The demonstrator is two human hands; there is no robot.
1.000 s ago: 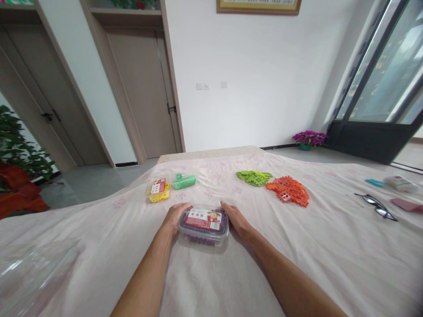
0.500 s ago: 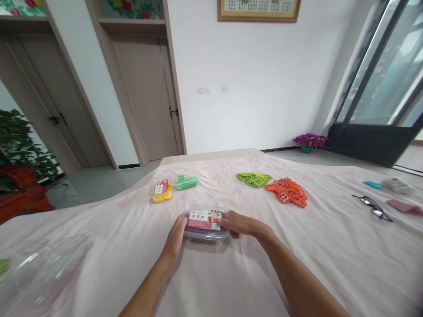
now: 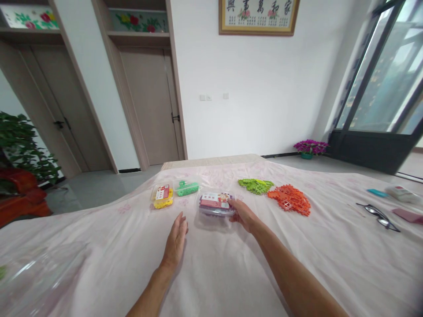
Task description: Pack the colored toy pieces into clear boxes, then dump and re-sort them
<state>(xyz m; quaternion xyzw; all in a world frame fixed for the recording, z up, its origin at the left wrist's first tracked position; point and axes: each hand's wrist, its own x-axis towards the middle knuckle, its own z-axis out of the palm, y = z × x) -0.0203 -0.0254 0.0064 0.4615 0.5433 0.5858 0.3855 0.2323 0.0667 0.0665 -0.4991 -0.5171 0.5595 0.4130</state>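
Observation:
A clear plastic box [image 3: 216, 211] with a red and white label and purple pieces inside is gripped at its right end by my right hand [image 3: 243, 215]. The thumb lies on the lid and the fingers are at the side. My left hand [image 3: 177, 237] is apart from the box, to its left, fingers stretched out and holding nothing. Beyond it are a clear box of yellow pieces [image 3: 163, 198] with a similar label and a clear box of green pieces [image 3: 187, 188].
Loose lime-green pieces [image 3: 256, 186] and an orange-red pile [image 3: 291, 200] lie at the right on the pink cloth [image 3: 211, 273]. Further right are eyeglasses [image 3: 378, 215], a blue item [image 3: 377, 193] and a white packet [image 3: 401, 193]. Clear plastic packaging [image 3: 42, 273] is at near left.
The purple box has moved forward and slightly right in my right hand. My left hand has let go of it and opened. The view has tilted up a little.

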